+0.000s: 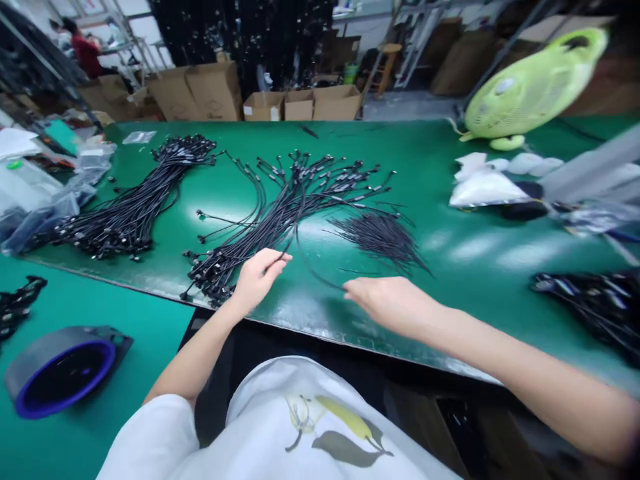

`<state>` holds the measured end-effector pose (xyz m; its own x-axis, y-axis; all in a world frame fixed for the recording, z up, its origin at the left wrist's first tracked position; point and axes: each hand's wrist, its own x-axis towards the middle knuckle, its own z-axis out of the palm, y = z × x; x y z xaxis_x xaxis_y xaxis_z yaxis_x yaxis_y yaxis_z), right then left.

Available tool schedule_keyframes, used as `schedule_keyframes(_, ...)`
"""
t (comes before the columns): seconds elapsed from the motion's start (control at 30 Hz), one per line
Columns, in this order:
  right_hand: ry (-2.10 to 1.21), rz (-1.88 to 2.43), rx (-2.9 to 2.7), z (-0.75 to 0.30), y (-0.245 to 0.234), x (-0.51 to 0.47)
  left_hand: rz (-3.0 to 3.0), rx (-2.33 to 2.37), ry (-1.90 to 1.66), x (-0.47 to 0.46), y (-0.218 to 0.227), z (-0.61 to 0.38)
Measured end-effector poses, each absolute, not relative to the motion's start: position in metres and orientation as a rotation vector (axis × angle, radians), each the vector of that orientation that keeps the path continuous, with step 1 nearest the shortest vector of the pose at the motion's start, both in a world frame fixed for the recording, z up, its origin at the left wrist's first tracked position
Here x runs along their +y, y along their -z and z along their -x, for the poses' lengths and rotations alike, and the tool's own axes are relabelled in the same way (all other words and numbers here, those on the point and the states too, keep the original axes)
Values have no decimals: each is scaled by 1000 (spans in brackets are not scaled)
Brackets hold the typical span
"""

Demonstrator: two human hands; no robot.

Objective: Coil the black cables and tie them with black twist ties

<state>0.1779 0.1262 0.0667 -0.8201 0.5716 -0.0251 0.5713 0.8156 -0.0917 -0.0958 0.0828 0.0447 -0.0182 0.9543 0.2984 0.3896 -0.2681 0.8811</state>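
Observation:
My left hand (260,277) is closed in a pinch on one end of a thin black cable (313,270) that curves across the green table (450,260) to my right hand (383,300). My right hand's fingers are pressed together on the cable's other end. Beside my left hand lies a fanned bundle of black cables with connectors (280,213). Behind my right hand is a heap of thin black ties (383,237).
A second cable bundle (133,200) lies at the left, with plastic bags (45,200) beyond it. A green fan (530,87) and white bags (487,183) sit at the right, dark cables (595,307) below them. A grey-and-blue ring device (60,370) is at lower left. Cardboard boxes (300,103) stand behind; a person is at the far left.

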Motion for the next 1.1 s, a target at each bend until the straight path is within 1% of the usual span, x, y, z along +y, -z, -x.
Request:
schedule_keyframes(0.1,-261,922,-2967,-161,-95,109,-1907,1214,-1048,74,-41,61)
schedule_keyframes(0.17,-273,993,-2870,-163,-108,120,-1776,1102,-853,64,-40,48)
schedule_keyframes(0.23,-312,1037,-2808,-176,-110,142,-1499,986,-758,54,-41,46)
schedule_keyframes(0.3,-393,1049,-2747,-196,-99,166,-1180,839,-819,49,-47,55)
schedule_keyframes(0.43,-601,992,-2523,-230,-57,189,-653,646,-1189,49,-71,87)
schedule_keyframes(0.5,-612,962,-2477,-237,-37,185,-483,603,-1400,52,-82,102)
schedule_keyframes(0.57,-556,947,-2470,-241,-25,175,-393,596,-1516,56,-89,111)
schedule_keyframes(0.63,-473,942,-2452,-242,-21,165,-389,666,-1461,60,-88,114)
schedule_keyframes(0.73,-320,975,-2352,-245,-32,157,-415,796,-1297,67,-80,112)
schedule_keyframes(0.83,-227,998,-2289,-245,-45,157,-429,773,-1310,70,-70,107)
schedule_keyframes(1.03,-286,1030,-2316,-241,-42,166,-695,592,-1146,64,-66,103)
schedule_keyframes(1.1,-350,1023,-2297,-243,-38,172,-717,535,-1188,57,-71,108)
